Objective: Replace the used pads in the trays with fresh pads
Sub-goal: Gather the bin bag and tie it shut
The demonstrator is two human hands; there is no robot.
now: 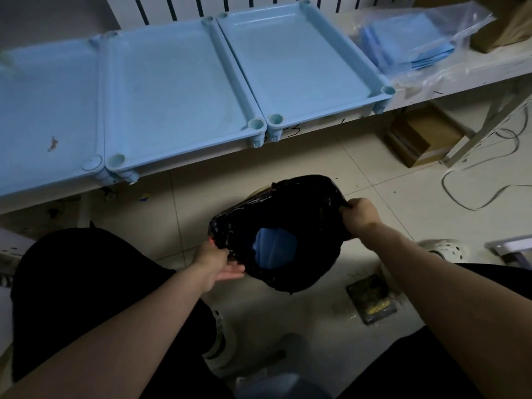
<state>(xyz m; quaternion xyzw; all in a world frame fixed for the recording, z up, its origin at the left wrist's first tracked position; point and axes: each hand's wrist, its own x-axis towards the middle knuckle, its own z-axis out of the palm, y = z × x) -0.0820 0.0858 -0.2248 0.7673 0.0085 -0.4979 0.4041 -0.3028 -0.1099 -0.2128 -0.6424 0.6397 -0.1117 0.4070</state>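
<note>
Three light blue trays stand side by side on a white shelf: the left tray [43,110] holds a blue pad with a brown stain, while the middle tray [172,87] and right tray [293,59] are bare. A black plastic bag [288,223] hangs over the floor with a crumpled blue used pad [273,247] showing through its mouth. My left hand [220,262] grips the bag's left rim. My right hand [358,216] grips its right rim. A clear plastic pack of folded fresh blue pads [408,44] lies on the shelf right of the trays.
Cardboard boxes [423,139] sit under the shelf at right, with white cables [489,180] trailing on the tiled floor. A dark dirty object [371,300] lies on the floor below the bag. My knees in black trousers frame the bottom.
</note>
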